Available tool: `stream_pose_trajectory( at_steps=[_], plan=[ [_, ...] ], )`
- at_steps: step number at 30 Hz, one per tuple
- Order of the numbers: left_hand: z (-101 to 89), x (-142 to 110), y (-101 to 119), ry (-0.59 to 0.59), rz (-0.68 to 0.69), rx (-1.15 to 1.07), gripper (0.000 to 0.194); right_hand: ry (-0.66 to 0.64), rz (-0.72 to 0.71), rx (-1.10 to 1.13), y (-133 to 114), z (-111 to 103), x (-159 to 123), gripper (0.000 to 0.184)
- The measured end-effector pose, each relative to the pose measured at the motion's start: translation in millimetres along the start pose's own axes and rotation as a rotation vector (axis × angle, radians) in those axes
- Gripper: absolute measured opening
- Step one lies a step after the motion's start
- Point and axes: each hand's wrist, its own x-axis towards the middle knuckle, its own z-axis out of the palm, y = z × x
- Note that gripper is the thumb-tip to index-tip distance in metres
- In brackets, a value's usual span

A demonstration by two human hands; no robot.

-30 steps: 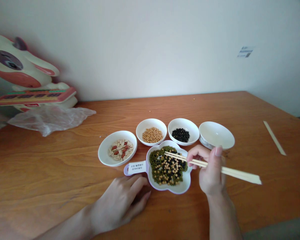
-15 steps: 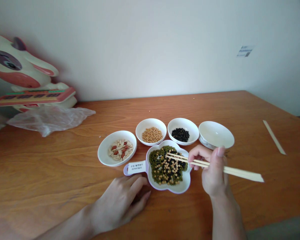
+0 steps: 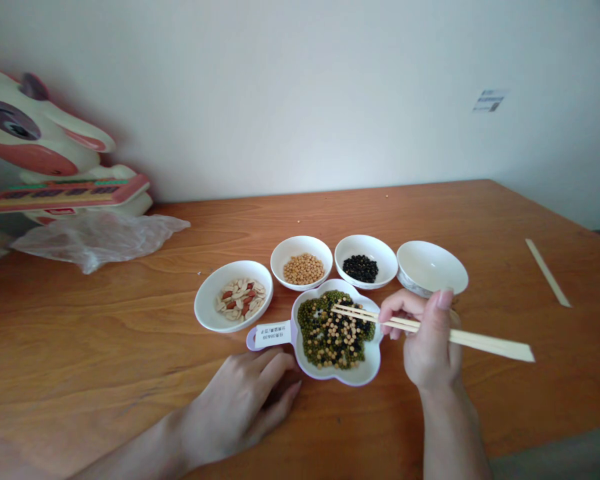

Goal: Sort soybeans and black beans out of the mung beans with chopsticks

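The right hand (image 3: pixel 430 343) holds a pair of chopsticks (image 3: pixel 490 343), its fingers (image 3: pixel 397 305) closed around the shafts, with the thumb pressed on top. The thin ends reach over a scalloped dish (image 3: pixel 363 373), side by side with a narrow gap between them, at the mixed beans (image 3: pixel 335 333); whether they grip a bean cannot be told. The mix is green, black and pale yellow, and the dish stands on the tabletop (image 3: pixel 130 347) between the two hands. The left hand (image 3: pixel 237 400) rests on the tabletop, fingers (image 3: pixel 277 370) loosely bent and part-open, the thumb apart from them, nothing seen in their hold. It lies just beside the dish, below its labelled handle (image 3: pixel 251 340); contact with the dish cannot be confirmed. Noted to the left of the dish: a white bowl (image 3: pixel 205 300) of peanuts (image 3: pixel 240 300), some red-skinned. Behind the dish: a second bowl (image 3: pixel 279 260) of yellow beans (image 3: pixel 304 269), a third bowl (image 3: pixel 387 257) of black beans (image 3: pixel 361 268) and, farther right, a fourth bowl (image 3: pixel 433 267). A flat pale stick (image 3: pixel 547 272) lies near the tabletop's right side. At far left stand a cow-shaped toy (image 3: pixel 70 147) and, before it, a crumpled clear bag (image 3: pixel 100 240). A small printed sticker (image 3: pixel 490 100) is on the wall (image 3: pixel 300 93).
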Motion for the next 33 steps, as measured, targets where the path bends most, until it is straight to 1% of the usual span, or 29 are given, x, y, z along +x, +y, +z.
stream_pose_trajectory(
  at_steps=[2, 4, 6, 9, 10, 11, 12, 14, 17, 20, 21, 22, 26, 33],
  plan=[
    [-0.4, 0, 0, 0.010, 0.005, 0.001, 0.014, 0.019, -0.012, 0.013, -2, 0, 1, 0.095],
    [-0.3, 1, 0, 0.016, 0.007, -0.001, 0.015, 0.072, -0.053, 0.029, -4, 1, 2, 0.097],
    [0.1, 0, -1, 0.013, 0.007, -0.004, 0.015, 0.190, -0.120, 0.046, -9, 2, 2, 0.097],
    [0.7, 0, -1, -0.004, -0.003, -0.005, 0.014, 0.445, -0.216, 0.093, -19, 5, 0, 0.093],
    [0.8, 0, -1, -0.010, -0.007, -0.002, 0.013, 0.508, -0.233, 0.116, -22, 6, -1, 0.090],
    [0.9, 0, -2, -0.015, -0.010, 0.002, 0.012, 0.545, -0.239, 0.137, -25, 7, -1, 0.088],
    [1.0, 0, -2, -0.018, -0.012, 0.007, 0.012, 0.552, -0.235, 0.156, -28, 8, -1, 0.087],
    [1.1, -1, -2, -0.020, -0.013, 0.012, 0.011, 0.490, -0.185, 0.171, -30, 8, -1, 0.089],
    [1.3, -1, -2, -0.023, -0.016, 0.009, 0.012, 0.347, -0.081, 0.142, -27, 6, 0, 0.095],
    [1.3, -1, -2, -0.031, -0.017, 0.002, 0.013, 0.202, -0.018, 0.086, -15, 3, 3, 0.099],
    [1.2, -1, -2, -0.032, -0.016, 0.001, 0.013, 0.133, -0.014, 0.068, -11, 2, 3, 0.100],
    [1.2, -1, -1, -0.031, -0.015, 0.001, 0.013, 0.089, -0.008, 0.050, -6, 2, 4, 0.100],
    [1.3, -1, -1, -0.028, -0.017, -0.002, 0.013, 0.048, 0.016, -0.002, 5, 4, 3, 0.095],
    [1.4, -1, -2, -0.023, -0.016, 0.007, 0.012, 0.046, 0.012, -0.008, 2, 6, 1, 0.085]
  ],
)
